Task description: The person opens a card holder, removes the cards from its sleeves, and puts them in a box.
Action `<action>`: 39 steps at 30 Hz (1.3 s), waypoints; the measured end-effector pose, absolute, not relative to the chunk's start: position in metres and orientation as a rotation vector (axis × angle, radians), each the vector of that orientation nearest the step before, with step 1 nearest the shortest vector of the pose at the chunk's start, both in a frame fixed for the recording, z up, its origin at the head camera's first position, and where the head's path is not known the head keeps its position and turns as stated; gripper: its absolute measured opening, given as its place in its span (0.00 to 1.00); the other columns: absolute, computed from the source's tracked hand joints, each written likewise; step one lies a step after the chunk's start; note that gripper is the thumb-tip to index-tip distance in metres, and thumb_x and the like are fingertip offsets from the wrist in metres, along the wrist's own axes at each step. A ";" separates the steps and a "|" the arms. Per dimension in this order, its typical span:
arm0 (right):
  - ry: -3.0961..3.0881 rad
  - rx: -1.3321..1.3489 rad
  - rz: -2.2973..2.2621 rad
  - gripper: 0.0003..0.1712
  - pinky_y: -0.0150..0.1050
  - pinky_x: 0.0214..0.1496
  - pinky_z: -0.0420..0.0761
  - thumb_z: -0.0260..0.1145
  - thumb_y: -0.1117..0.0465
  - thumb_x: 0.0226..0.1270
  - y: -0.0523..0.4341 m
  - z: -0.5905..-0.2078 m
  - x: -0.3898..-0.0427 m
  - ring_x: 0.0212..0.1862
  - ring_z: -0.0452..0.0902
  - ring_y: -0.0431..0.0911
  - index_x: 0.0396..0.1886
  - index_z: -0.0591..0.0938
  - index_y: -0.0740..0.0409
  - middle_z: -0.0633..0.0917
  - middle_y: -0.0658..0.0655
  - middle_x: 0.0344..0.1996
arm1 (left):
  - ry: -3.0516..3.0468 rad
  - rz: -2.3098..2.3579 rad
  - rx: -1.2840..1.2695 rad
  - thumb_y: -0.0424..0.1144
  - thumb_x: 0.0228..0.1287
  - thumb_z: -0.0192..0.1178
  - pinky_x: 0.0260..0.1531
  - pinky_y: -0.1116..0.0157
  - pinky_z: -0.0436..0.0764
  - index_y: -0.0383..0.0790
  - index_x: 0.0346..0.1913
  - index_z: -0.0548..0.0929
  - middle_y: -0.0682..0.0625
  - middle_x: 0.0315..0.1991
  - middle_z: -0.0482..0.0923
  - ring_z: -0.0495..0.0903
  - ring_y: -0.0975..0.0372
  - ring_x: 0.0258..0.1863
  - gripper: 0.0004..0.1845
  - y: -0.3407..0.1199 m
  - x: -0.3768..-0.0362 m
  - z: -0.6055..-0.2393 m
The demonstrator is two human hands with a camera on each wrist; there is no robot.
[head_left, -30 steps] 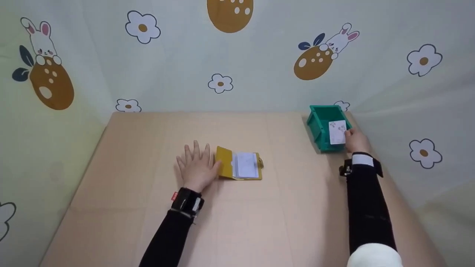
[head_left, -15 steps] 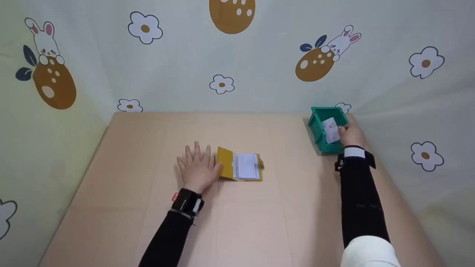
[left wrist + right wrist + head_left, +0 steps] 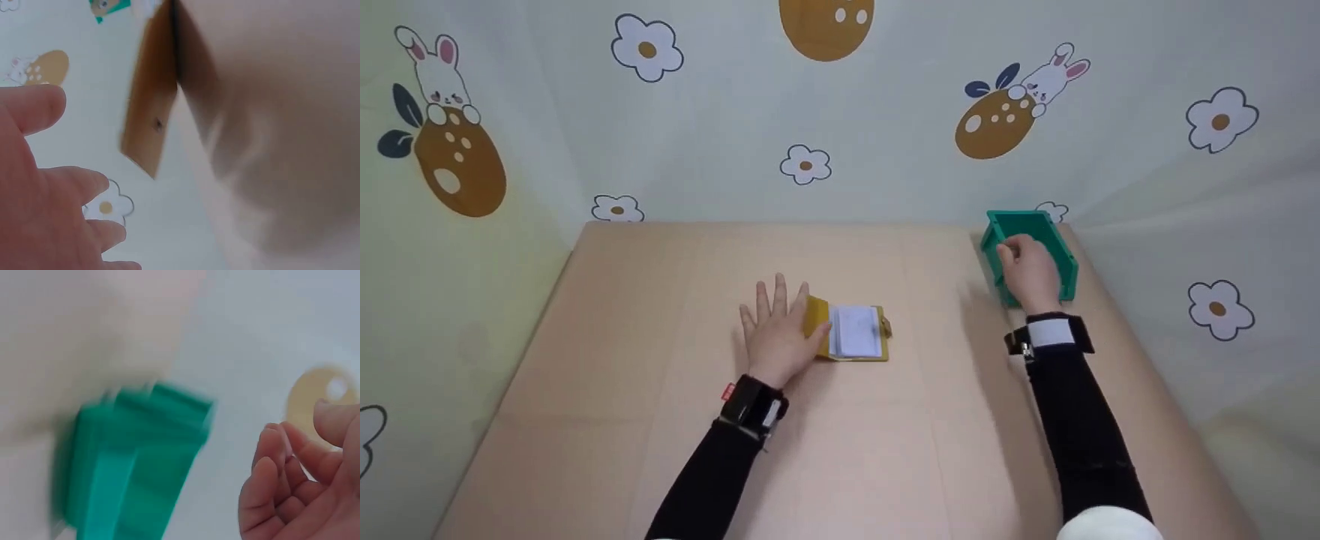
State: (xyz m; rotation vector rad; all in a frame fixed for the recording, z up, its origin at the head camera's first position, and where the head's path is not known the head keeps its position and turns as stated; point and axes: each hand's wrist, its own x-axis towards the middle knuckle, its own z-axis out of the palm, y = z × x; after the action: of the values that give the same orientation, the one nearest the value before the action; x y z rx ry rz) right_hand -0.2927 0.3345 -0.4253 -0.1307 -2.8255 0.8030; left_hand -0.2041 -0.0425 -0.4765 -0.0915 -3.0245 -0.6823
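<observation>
A small yellow card holder [image 3: 859,332] lies spread on the table, white pages showing and a clasp on its right edge. Beside it my left hand [image 3: 784,341] has its fingers spread, the thumb over the yellow cover. In the left wrist view that cover [image 3: 147,101] stands tilted up, and the fingers [image 3: 73,183] look apart from it. My right hand [image 3: 1031,276] is above the green bin [image 3: 1069,274] at the back right. The right wrist view shows its fingers loosely curled with nothing between them. The bin's inside is mostly hidden by this hand.
A tan table [image 3: 675,450] carries the things. A pale curtain [image 3: 712,112] with rabbits, flowers and brown egg shapes rises behind it and at both sides. The bin stands close to the table's right edge.
The white card my right hand held over the bin is out of sight. That hand has moved left and is empty. My left hand has shifted right, over the card holder's cover.
</observation>
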 end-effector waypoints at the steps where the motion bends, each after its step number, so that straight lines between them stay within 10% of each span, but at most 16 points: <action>1: -2.829 -0.082 0.817 0.25 0.53 0.51 0.76 0.52 0.50 0.79 0.323 -0.426 -0.289 0.49 0.75 0.57 0.61 0.75 0.66 0.79 0.66 0.50 | -3.020 -0.685 -0.113 0.63 0.69 0.51 0.68 0.36 0.34 0.50 0.78 0.56 0.40 0.79 0.36 0.32 0.41 0.76 0.40 -0.039 -0.204 -0.475; 13: -2.916 0.299 0.724 0.17 0.48 0.43 0.78 0.56 0.55 0.76 0.226 -0.448 -0.255 0.40 0.78 0.53 0.51 0.81 0.64 0.82 0.61 0.39 | -3.048 -0.647 -0.156 0.64 0.69 0.50 0.68 0.37 0.34 0.51 0.77 0.58 0.41 0.79 0.38 0.34 0.42 0.76 0.39 -0.025 -0.205 -0.481; 17: -2.946 0.422 0.692 0.16 0.46 0.44 0.79 0.60 0.56 0.74 0.208 -0.458 -0.248 0.42 0.79 0.51 0.52 0.82 0.61 0.83 0.59 0.42 | -2.991 -0.637 -0.201 0.58 0.68 0.57 0.70 0.40 0.39 0.44 0.70 0.73 0.40 0.77 0.51 0.43 0.42 0.76 0.33 -0.020 -0.206 -0.482; 22: -2.949 0.662 0.596 0.12 0.46 0.48 0.78 0.68 0.57 0.67 0.189 -0.475 -0.242 0.46 0.77 0.52 0.47 0.86 0.56 0.83 0.56 0.43 | -2.888 -0.588 -0.311 0.42 0.60 0.68 0.64 0.51 0.63 0.38 0.42 0.89 0.44 0.52 0.79 0.71 0.49 0.57 0.12 -0.011 -0.209 -0.483; 27: -2.874 0.750 0.482 0.05 0.45 0.43 0.78 0.70 0.62 0.63 0.182 -0.490 -0.237 0.40 0.76 0.52 0.37 0.87 0.55 0.83 0.54 0.36 | -2.900 -0.594 -0.391 0.36 0.55 0.70 0.43 0.54 0.75 0.38 0.29 0.88 0.47 0.31 0.79 0.77 0.52 0.38 0.04 -0.005 -0.211 -0.490; 39: -2.816 0.825 0.364 0.07 0.44 0.38 0.78 0.66 0.66 0.62 0.179 -0.495 -0.229 0.36 0.77 0.51 0.33 0.90 0.57 0.85 0.54 0.32 | -2.932 -0.616 -0.428 0.35 0.51 0.71 0.33 0.55 0.77 0.40 0.23 0.86 0.49 0.26 0.77 0.78 0.53 0.31 0.05 -0.006 -0.210 -0.495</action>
State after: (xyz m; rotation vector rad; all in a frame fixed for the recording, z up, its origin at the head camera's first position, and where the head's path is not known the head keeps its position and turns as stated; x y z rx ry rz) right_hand -0.2287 0.1788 -0.4953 0.8251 -2.8160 0.3635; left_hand -0.2102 -0.0064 -0.4946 -0.4282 -2.9324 -0.6157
